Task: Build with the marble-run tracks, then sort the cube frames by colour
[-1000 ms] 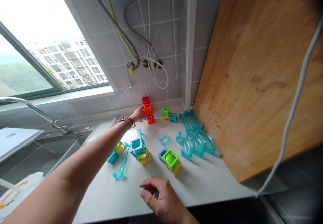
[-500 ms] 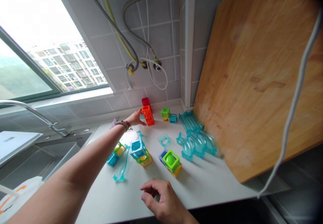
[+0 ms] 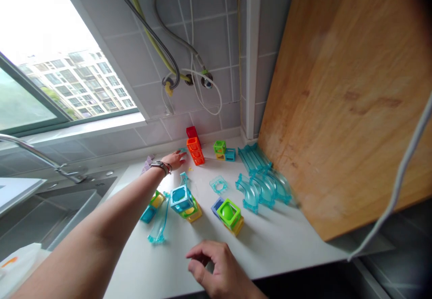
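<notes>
My left hand reaches far across the white counter with its fingers apart, just left of an orange cube stack. Its fingertips are close to a small teal piece; whether they touch it I cannot tell. Behind the orange stack stands a red block. My right hand hovers near the front edge, loosely curled, thumb apart from the fingers and nothing between them. Nearest to it is a green cube with a ball inside, on a yellow one. A blue cube tops another stack.
Clear teal curved tracks and straight tracks lie beside a leaning wooden board. A flat teal ring piece and a long track lie on the counter. The sink is at left; a white cable hangs at right.
My left hand has drawn a little left, away from the orange stack, which still stands. My right hand has hardly moved. The view has shifted slightly.
</notes>
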Available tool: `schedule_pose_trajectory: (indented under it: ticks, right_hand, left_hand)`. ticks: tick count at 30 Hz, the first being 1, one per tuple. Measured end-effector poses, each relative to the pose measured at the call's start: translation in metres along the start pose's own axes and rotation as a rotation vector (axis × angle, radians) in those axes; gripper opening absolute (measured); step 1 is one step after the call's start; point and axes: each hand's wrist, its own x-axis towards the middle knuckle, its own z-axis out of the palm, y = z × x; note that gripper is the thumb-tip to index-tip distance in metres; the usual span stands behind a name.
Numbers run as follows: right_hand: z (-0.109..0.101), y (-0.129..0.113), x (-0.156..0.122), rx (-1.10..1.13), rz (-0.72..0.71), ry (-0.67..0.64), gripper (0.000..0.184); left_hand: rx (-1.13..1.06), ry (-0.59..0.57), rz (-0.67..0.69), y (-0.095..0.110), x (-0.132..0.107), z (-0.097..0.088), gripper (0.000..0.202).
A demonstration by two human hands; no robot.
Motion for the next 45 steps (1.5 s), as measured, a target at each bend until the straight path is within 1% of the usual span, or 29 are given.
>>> schedule_pose_trajectory:
  ticks: [4, 7, 10, 13, 16, 18, 21, 23, 24, 25, 27, 28, 29, 30, 31, 33, 35, 37, 39, 42, 45]
  right_hand:
    - [-0.001, -0.002, 0.000, -0.001, 0.005, -0.011, 0.026]
    - [-0.002, -0.003, -0.001, 0.000, 0.019, -0.014, 0.027]
    - [-0.002, -0.002, -0.002, 0.006, 0.007, -0.010, 0.028]
    - [-0.001, -0.001, -0.002, 0.008, -0.010, -0.010, 0.028]
    - [0.000, -0.001, -0.001, 0.015, -0.018, -0.016, 0.028]
    - [0.000, 0.000, -0.001, 0.017, -0.019, -0.015, 0.028]
    - [0.000, 0.000, -0.001, 0.025, -0.028, -0.013, 0.029]
    - [0.001, 0.001, -0.002, 0.030, -0.038, -0.012, 0.029]
    - [0.001, 0.000, -0.002, 0.029, -0.040, -0.012, 0.029]
    - [0.000, 0.000, -0.002, 0.026, -0.039, -0.011, 0.029]
    - [0.000, 0.000, -0.002, 0.018, -0.033, -0.009, 0.028]
    - [0.000, 0.000, -0.002, 0.015, -0.031, -0.007, 0.028]
    - [0.000, -0.001, -0.002, 0.011, -0.030, -0.005, 0.028]
    - [0.000, -0.001, -0.002, 0.008, -0.032, -0.002, 0.028]
    - [0.000, -0.001, -0.002, 0.007, -0.035, 0.000, 0.028]
    - [0.000, -0.001, -0.002, 0.008, -0.036, 0.002, 0.028]
    - [-0.001, -0.001, -0.002, 0.014, -0.032, 0.000, 0.028]
    - [-0.001, 0.000, -0.002, 0.017, -0.029, -0.001, 0.027]
    - [-0.001, 0.001, -0.002, 0.017, -0.029, -0.002, 0.027]
    - [-0.002, 0.002, -0.002, 0.023, -0.024, -0.006, 0.026]
    - [-0.002, 0.001, -0.002, 0.033, -0.022, -0.004, 0.026]
  left_hand:
    - [0.047, -0.061, -0.059, -0.015, -0.009, -0.010, 0.037]
    - [0.066, -0.114, -0.100, -0.025, -0.017, -0.023, 0.034]
    - [0.079, -0.162, -0.111, -0.031, -0.028, -0.037, 0.032]
    - [0.082, -0.226, -0.090, -0.031, -0.043, -0.046, 0.031]
    - [0.060, -0.289, -0.048, -0.026, -0.060, -0.047, 0.029]
    - [0.035, -0.303, -0.022, -0.022, -0.071, -0.047, 0.028]
    - [0.013, -0.247, -0.013, -0.013, -0.080, -0.052, 0.026]
    - [0.010, -0.171, -0.012, -0.005, -0.079, -0.062, 0.028]
    - [0.007, -0.127, -0.005, 0.000, -0.076, -0.068, 0.033]
    - [-0.001, -0.080, 0.007, 0.006, -0.072, -0.073, 0.041]
    - [-0.031, 0.018, 0.042, 0.020, -0.060, -0.083, 0.068]
    - [-0.050, 0.061, 0.059, 0.028, -0.053, -0.087, 0.078]
    - [-0.067, 0.098, 0.076, 0.036, -0.045, -0.089, 0.083]
    - [-0.081, 0.124, 0.093, 0.043, -0.038, -0.091, 0.084]
    - [-0.091, 0.140, 0.110, 0.050, -0.031, -0.092, 0.081]
    - [-0.101, 0.152, 0.135, 0.060, -0.019, -0.093, 0.065]
    - [-0.104, 0.150, 0.146, 0.065, -0.012, -0.095, 0.048]
    - [-0.107, 0.143, 0.143, 0.064, -0.009, -0.099, 0.039]
    - [-0.112, 0.140, 0.130, 0.058, -0.010, -0.106, 0.038]
    - [-0.118, 0.162, 0.079, 0.043, -0.013, -0.117, 0.042]
    - [-0.124, 0.180, -0.009, 0.024, -0.014, -0.124, 0.041]
